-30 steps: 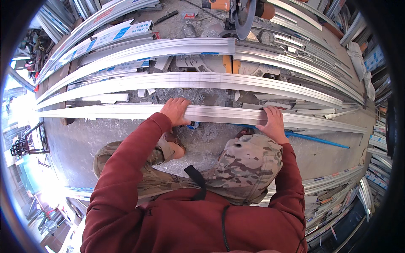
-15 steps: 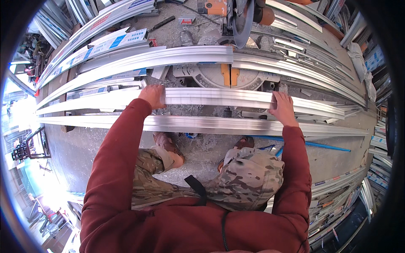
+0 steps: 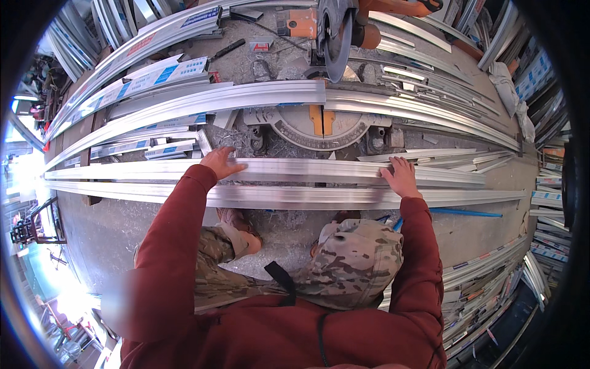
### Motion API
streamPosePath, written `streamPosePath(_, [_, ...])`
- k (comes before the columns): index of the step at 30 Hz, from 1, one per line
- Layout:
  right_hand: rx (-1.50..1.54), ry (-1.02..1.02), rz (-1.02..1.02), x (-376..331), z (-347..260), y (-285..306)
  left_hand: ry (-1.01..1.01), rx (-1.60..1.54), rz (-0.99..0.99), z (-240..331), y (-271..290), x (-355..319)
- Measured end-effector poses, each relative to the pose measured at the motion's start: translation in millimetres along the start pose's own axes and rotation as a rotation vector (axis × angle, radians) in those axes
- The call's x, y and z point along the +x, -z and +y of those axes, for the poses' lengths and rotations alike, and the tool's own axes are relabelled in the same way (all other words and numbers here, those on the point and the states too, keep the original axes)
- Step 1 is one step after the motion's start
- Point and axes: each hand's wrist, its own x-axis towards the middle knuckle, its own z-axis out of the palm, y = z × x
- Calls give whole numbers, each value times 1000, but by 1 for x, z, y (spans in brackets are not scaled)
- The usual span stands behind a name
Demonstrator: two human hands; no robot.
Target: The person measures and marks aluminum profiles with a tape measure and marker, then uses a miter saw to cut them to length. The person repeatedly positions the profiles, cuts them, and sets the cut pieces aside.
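A long, silvery metal profile [image 3: 301,167], with ridges running lengthwise along its face, is lying crosswise beneath the fingers of the left hand [image 3: 220,163] and the right hand [image 3: 402,177]. Its ridged middle span is stretching uncovered between both sets of fingers. One end is extending well beyond the left fingers, brightening in glare; the other is ending beyond the right fingers. Its slight bowing is perhaps coming from the fisheye view.

One left hand [image 3: 221,163], one right hand [image 3: 401,177], two long profiles [image 3: 295,168] by them, one miter saw [image 3: 337,46].
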Motion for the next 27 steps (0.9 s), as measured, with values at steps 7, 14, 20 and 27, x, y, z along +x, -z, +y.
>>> streamPosePath(7, [145, -17, 64, 8, -4, 1, 347, -1284, 367, -21, -11, 55])
streamPosePath(14, [140, -19, 66, 4, -6, 4, 336, -1987, 672, 2, 22, 94])
streamPosePath(20, [289, -87, 154, 17, 0, -7, 305, -2030, 657, -41, 40, 111])
streamPosePath(27, [366, -350, 288, 53, -7, 9, 412, -2029, 811, -60, 52, 107])
